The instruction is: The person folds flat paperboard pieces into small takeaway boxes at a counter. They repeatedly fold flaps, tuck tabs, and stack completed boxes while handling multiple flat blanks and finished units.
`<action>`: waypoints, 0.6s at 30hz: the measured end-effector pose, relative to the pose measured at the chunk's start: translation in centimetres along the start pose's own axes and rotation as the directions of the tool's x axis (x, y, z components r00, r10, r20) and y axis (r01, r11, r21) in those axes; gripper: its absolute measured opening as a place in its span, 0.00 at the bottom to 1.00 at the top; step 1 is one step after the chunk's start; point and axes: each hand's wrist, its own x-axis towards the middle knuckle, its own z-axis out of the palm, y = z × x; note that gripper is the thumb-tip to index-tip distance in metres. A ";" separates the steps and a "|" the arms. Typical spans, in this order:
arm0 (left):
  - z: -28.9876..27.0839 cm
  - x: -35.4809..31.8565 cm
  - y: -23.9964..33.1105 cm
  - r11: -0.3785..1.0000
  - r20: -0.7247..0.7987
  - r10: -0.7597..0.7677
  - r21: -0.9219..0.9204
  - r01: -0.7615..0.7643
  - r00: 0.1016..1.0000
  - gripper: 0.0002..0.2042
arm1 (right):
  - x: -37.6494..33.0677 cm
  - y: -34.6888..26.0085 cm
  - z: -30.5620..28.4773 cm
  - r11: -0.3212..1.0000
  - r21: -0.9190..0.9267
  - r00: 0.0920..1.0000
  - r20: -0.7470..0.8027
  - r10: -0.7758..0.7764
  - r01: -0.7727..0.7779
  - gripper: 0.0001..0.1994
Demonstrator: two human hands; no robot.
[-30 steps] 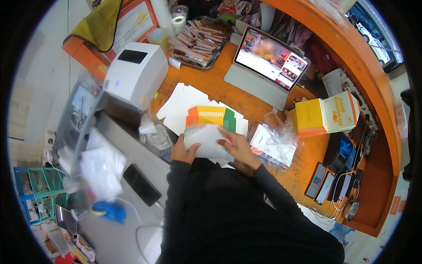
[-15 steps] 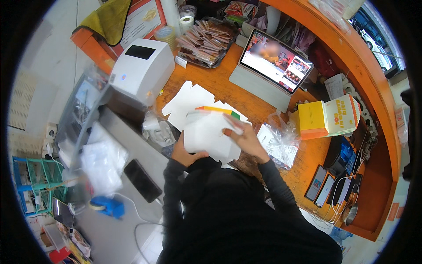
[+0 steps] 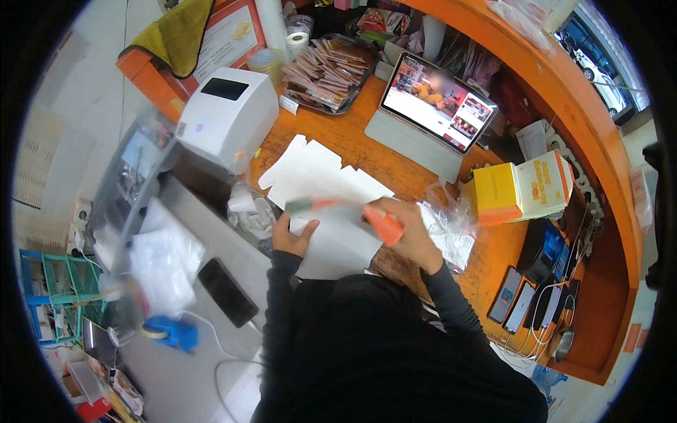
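Right hand [image 3: 407, 227] pinches orange flap [image 3: 384, 227] of white carton blank [image 3: 340, 244], left hand [image 3: 291, 237] holds left edge; uneven pull could crease it.

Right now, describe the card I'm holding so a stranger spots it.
On the orange desk, on your side of the tablet, lies plain white card. Closer to you, between your left hand and right hand, is the held card: white-faced, set apart by blurred orange and green at its edges.
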 end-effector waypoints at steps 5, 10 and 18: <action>-0.2 -0.7 -5.7 0.958 0.137 -0.167 -0.211 0.193 0.976 0.13 | -3.7 1.3 3.4 0.995 0.094 1.000 0.007 0.015 -0.015 0.14; 0.5 -0.3 -7.5 0.908 0.153 -0.337 -0.208 0.364 0.929 0.07 | -5.9 3.0 4.9 0.989 0.097 0.993 0.066 0.103 -0.109 0.13; 0.3 -1.1 -7.3 0.988 0.112 -0.108 -0.096 0.119 0.988 0.08 | -5.3 4.5 5.6 0.976 0.160 0.986 -0.055 0.160 -0.150 0.20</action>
